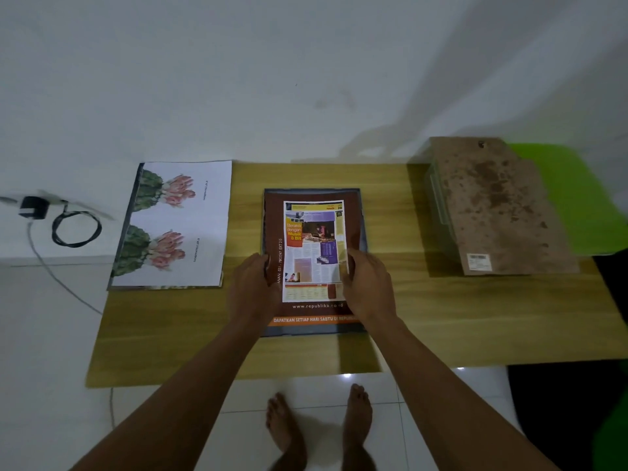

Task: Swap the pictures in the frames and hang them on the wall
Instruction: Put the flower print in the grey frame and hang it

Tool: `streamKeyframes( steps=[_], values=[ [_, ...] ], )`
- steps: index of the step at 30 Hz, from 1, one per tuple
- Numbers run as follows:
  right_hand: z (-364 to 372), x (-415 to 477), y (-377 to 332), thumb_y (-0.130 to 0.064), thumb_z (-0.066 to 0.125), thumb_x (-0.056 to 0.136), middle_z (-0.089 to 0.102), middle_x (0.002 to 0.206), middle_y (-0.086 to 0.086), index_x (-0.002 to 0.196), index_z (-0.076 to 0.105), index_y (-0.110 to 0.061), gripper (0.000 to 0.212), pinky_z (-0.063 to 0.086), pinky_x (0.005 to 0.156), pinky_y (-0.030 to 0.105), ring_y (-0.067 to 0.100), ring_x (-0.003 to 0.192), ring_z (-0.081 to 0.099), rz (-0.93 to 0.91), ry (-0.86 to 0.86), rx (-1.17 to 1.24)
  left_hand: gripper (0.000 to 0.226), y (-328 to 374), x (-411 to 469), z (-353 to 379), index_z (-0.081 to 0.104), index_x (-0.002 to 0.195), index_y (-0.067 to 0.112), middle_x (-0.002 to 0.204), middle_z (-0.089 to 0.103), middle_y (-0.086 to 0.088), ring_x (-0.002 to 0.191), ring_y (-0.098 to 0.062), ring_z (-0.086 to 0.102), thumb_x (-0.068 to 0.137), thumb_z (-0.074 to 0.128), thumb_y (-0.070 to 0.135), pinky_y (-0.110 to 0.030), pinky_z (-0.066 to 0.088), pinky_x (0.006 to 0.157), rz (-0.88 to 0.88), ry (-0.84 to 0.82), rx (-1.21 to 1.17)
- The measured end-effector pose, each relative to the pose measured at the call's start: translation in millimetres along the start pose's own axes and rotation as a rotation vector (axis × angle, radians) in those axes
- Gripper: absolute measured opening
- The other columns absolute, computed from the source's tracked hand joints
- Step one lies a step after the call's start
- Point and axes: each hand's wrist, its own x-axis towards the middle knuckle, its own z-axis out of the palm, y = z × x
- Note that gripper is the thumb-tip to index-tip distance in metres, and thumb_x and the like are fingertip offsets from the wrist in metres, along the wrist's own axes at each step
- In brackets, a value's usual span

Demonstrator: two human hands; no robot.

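Head view: left hand [253, 287] pinches the newspaper page [314, 246] at its edge; right hand [368, 287] grip indeterminate. Recommend squaring page within dark frame [312, 191] before fitting backing board [492, 205].

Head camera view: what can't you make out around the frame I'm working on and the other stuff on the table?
All in the head view:
- Frame: newspaper page covers it; only dark edges show.
- Left hand, right hand: their backs hide whether they pinch or press.
- Under backing board: hidden; label too small.
- Cactus print captions: too small.
- Power adapter: blurred.
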Motion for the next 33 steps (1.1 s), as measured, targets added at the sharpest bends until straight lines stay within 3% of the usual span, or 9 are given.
streamKeyframes(
  steps=[3, 7, 11, 14, 17, 22, 26, 29, 33],
  values=[
    [-1, 1, -2, -0.026, 0.070, 0.090, 0.067, 0.114, 0.002, 0.118, 0.062, -0.020, 0.031, 0.055, 0.089, 0.035, 0.018, 0.103, 0.064, -0.001, 0.006, 0.039, 0.035, 8, 1, -2, 0.059, 0.113, 0.011, 0.109, 0.067, -0.005, 0.098, -0.020, 0.064, 0.082, 0.074, 0.016, -0.024, 0.046, 0.074, -0.063, 0.067, -0.058],
    [1, 5, -2, -0.028, 0.065, 0.092, 0.065, 0.118, -0.001, 0.120, 0.061, -0.021, 0.029, 0.055, 0.089, 0.032, 0.015, 0.108, 0.061, 0.057, 0.001, 0.073, 0.021, 13, 6, -5, 0.058, 0.104, 0.016, 0.092, 0.062, 0.012, 0.082, -0.007, 0.063, 0.087, 0.067, 0.011, -0.005, 0.036, 0.061, -0.090, 0.114, -0.132],
    [-6, 19, -23, -0.037, 0.057, 0.097, 0.067, 0.116, -0.001, 0.118, 0.062, -0.020, 0.028, 0.058, 0.083, 0.035, 0.015, 0.103, 0.063, 0.122, -0.054, 0.236, 0.017, 20, 8, -14, 0.062, 0.100, 0.016, 0.091, 0.065, 0.014, 0.078, 0.001, 0.063, 0.085, 0.068, 0.010, -0.003, 0.044, 0.060, -0.072, 0.133, -0.265],
    [-20, 33, -51, -0.050, 0.055, 0.095, 0.065, 0.102, -0.009, 0.117, 0.066, -0.023, 0.037, 0.047, 0.066, 0.019, 0.007, 0.091, 0.060, 0.144, -0.139, 0.397, 0.014, 27, 5, -18, 0.066, 0.098, 0.016, 0.087, 0.065, 0.017, 0.076, 0.005, 0.065, 0.085, 0.070, 0.011, -0.003, 0.047, 0.063, -0.040, 0.104, -0.358],
    [-28, 44, -73, -0.059, 0.059, 0.088, 0.066, 0.094, -0.013, 0.110, 0.069, -0.027, 0.040, 0.039, 0.061, 0.017, -0.004, 0.079, 0.058, 0.143, -0.183, 0.488, 0.015, 30, 2, -19, 0.067, 0.095, 0.021, 0.085, 0.066, 0.020, 0.080, 0.011, 0.064, 0.084, 0.072, 0.011, -0.005, 0.048, 0.063, -0.014, 0.105, -0.394],
    [-26, 57, -90, -0.032, 0.064, 0.091, 0.066, 0.081, -0.006, 0.096, 0.069, -0.018, 0.016, 0.041, 0.056, 0.020, 0.007, 0.071, 0.060, 0.110, -0.196, 0.382, 0.015, 30, 0, -15, 0.065, 0.087, 0.025, 0.086, 0.071, 0.015, 0.082, 0.001, 0.068, 0.080, 0.076, 0.018, -0.025, 0.057, 0.068, 0.045, 0.116, -0.350],
    [-36, 56, -92, -0.017, 0.055, 0.092, 0.067, 0.080, -0.002, 0.093, 0.070, -0.017, 0.015, 0.045, 0.058, 0.027, 0.019, 0.074, 0.064, 0.140, -0.054, 0.349, 0.014, 35, -1, -14, 0.065, 0.092, 0.018, 0.084, 0.070, 0.011, 0.079, 0.000, 0.067, 0.084, 0.073, 0.026, -0.017, 0.054, 0.065, 0.129, 0.165, -0.349],
    [-59, 50, -89, -0.015, 0.053, 0.092, 0.070, 0.093, -0.002, 0.109, 0.067, -0.019, 0.022, 0.045, 0.056, 0.024, 0.014, 0.079, 0.064, 0.163, 0.008, 0.438, 0.017, 36, 3, -18, 0.064, 0.104, 0.016, 0.091, 0.069, 0.006, 0.083, -0.005, 0.066, 0.092, 0.062, 0.029, -0.027, 0.058, 0.069, 0.026, 0.195, -0.478],
    [-96, 40, -80, -0.006, 0.048, 0.091, 0.069, 0.106, -0.004, 0.126, 0.056, -0.029, 0.042, 0.052, 0.065, 0.023, 0.012, 0.089, 0.067, 0.182, 0.045, 0.626, 0.048, 47, 14, -28, 0.046, 0.138, 0.018, 0.124, 0.054, 0.005, 0.112, -0.013, 0.055, 0.094, 0.060, 0.032, -0.016, 0.046, 0.080, -0.248, -0.010, -0.576]
  ],
)
